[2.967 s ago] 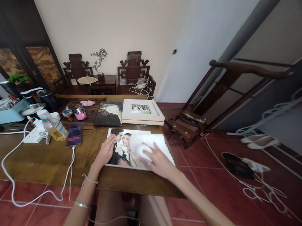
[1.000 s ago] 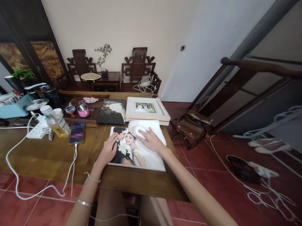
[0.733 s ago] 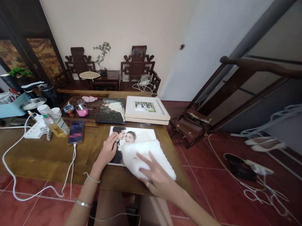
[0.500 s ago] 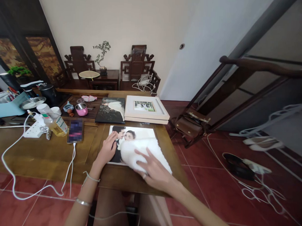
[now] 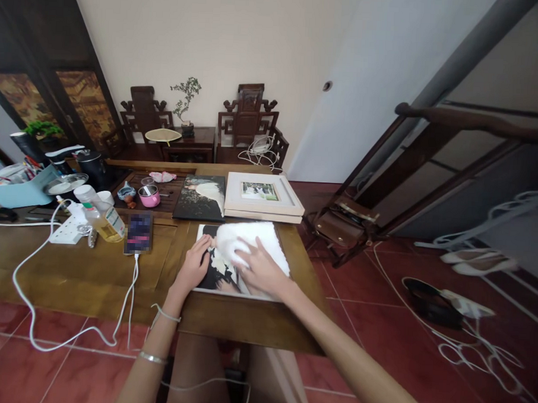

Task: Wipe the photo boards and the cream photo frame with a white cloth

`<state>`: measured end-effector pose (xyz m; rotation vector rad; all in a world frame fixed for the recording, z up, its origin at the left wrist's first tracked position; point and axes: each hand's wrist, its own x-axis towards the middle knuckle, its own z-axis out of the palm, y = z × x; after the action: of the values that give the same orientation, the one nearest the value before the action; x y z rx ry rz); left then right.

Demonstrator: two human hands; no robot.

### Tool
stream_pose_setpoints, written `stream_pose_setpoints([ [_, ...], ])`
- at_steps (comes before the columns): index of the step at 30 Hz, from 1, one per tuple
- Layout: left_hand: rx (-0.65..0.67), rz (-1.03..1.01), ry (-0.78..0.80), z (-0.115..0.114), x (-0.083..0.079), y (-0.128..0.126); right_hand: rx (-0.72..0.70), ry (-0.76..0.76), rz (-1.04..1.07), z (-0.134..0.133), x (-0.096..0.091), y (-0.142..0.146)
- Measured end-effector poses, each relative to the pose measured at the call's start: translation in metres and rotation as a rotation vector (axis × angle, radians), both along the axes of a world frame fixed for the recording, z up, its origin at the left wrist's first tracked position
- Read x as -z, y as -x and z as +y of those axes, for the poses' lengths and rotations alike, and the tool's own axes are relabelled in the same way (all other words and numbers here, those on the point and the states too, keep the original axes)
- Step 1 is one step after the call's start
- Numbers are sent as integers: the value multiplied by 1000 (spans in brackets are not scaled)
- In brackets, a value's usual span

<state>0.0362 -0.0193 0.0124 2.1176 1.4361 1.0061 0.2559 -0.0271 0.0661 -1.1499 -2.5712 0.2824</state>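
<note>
A photo print of a couple (image 5: 221, 269) lies flat on the wooden table (image 5: 246, 320) in front of me. My left hand (image 5: 195, 262) rests on its left edge, fingers stretched out and laid flat. A white cloth (image 5: 270, 237), fluffy like a towel, covers the upper right part of the print. My right hand (image 5: 259, 266) presses on the cloth from above, its fingers bent around a bunched part. Beyond the print lie a dark photo panel (image 5: 200, 205) and white picture frames (image 5: 291, 207), stacked.
To the left are a charging phone (image 5: 138, 234), an oil-coloured bottle (image 5: 110, 225), a white power strip (image 5: 67, 229) and a pink cup (image 5: 149, 196). A white cable (image 5: 22, 292) hangs over the front edge. A wooden chair with a brown bag (image 5: 341, 228) stands right.
My right hand has slid the white cloth up and away from me across the print, baring its lower part. My left hand stays on the left edge.
</note>
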Motion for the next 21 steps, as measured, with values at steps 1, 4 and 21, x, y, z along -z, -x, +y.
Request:
stream_pose_setpoints([
  [1, -2, 1, 4, 0, 0, 0, -33, 13, 4, -18, 1, -3],
  [4, -11, 11, 27, 0, 0, -1, -123, 42, 18, -69, 3, -8],
  [21, -3, -84, 44, 0, 0, -1, 205, -11, -68, -5, 1, 20],
])
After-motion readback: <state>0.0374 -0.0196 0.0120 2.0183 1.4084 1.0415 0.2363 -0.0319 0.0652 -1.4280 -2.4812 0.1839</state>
